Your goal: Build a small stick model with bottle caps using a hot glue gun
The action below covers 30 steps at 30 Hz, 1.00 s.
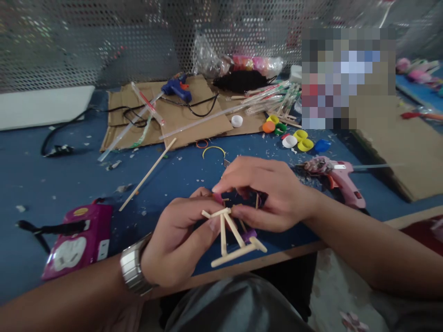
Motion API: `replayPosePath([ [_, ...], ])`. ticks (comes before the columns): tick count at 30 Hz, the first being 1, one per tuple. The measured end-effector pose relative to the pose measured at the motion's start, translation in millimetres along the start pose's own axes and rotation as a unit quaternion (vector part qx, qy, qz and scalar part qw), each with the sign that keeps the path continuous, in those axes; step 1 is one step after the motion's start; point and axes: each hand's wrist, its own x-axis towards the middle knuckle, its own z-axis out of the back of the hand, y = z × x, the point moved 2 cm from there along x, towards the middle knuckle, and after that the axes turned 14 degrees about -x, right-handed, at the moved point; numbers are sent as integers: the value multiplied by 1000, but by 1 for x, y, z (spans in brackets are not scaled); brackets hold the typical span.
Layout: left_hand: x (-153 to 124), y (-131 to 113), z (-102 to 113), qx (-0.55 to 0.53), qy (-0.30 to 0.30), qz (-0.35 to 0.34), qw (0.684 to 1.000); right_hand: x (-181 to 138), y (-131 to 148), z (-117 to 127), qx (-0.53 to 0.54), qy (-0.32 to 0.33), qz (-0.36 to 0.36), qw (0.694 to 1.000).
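A small frame of joined wooden sticks (232, 229) is held over the table's front edge, partly covered by my fingers. Purple and pink pieces show on its far side. My left hand (185, 233), with a metal watch at the wrist, pinches the frame between thumb and fingers. Curled around the far right part is my right hand (266, 193), its thumb and fingertips at the frame; what lies under those fingertips is hidden. Right of that hand, a pink glue gun (341, 177) lies on its side.
A loose wooden stick (148, 174) and a magenta power box (81, 240) lie to the left. Cardboard (194, 133) carries a blue glue gun (177, 88). Several bottle caps (305, 145) and wrapped sticks (273, 97) are behind my hands. A perforated metal screen (145, 41) borders the back.
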Motion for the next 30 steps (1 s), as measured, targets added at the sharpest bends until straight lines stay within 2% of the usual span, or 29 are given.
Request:
replayPosePath([
  [3, 3, -1, -1, -1, -2, -5, 1000, -1, 5, -2, 15, -15, 24, 999],
  [9, 0, 5, -1, -45, -5, 17, 999, -2, 7, -2, 11, -23, 13, 1000],
  [13, -5, 10, -3, -100, -50, 27, 993, -2, 8, -1, -8, -39, -4, 999],
  [19, -7, 14, -8, -78, -89, -26, 993, 0, 8, -2, -32, -66, -10, 997],
  [24, -5, 16, -7, -86, -104, 3, 991, 0, 8, -1, -48, -69, -28, 996],
  [30, -5, 12, -3, -12, -144, -14, 989, 0, 8, -2, -57, -82, -38, 994],
])
